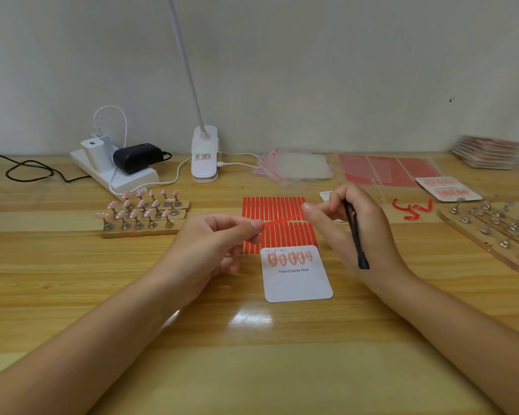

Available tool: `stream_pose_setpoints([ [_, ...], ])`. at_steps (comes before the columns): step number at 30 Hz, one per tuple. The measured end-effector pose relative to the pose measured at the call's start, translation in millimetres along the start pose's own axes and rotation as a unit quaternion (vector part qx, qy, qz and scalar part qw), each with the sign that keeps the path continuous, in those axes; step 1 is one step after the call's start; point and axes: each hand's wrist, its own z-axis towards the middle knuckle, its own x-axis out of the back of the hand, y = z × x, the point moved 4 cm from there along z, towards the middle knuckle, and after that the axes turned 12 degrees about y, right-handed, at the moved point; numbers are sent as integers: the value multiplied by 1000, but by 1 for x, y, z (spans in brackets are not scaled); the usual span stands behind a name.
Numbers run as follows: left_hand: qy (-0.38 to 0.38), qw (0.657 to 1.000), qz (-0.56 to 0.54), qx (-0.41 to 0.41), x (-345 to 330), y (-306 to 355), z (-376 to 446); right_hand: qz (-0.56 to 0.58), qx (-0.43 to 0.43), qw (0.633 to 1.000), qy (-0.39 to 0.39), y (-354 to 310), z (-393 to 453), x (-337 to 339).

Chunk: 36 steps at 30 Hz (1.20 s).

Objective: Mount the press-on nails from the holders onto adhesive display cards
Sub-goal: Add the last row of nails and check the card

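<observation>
One wooden table point(72, 295) — plain grey wall point(312, 70) behind.

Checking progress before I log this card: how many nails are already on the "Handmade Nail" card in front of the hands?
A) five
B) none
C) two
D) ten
A: the white card carries one row of five pink nails along its top, above the printed words; the rest of it is bare.

L hand point(222, 235) & R hand point(351, 223) pinch red adhesive strip point(282, 220) betw them, above strip sheet point(277, 224). R also holds black tweezers point(355, 235). Display card point(295, 274) w/ five nails just below.
</observation>
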Motion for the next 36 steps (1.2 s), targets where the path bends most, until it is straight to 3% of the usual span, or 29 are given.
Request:
stream_pose_setpoints([
  [21,-4,998,60,-25,0,3,-2,-5,37,999,-27,-5,1,-2],
  [30,-31,966,234,-109,-6,14,-9,-88,107,988,-68,-15,-21,17],
  [36,-65,935,323,-130,-11,9,-11,-111,97,986,-79,-10,-35,20],
])
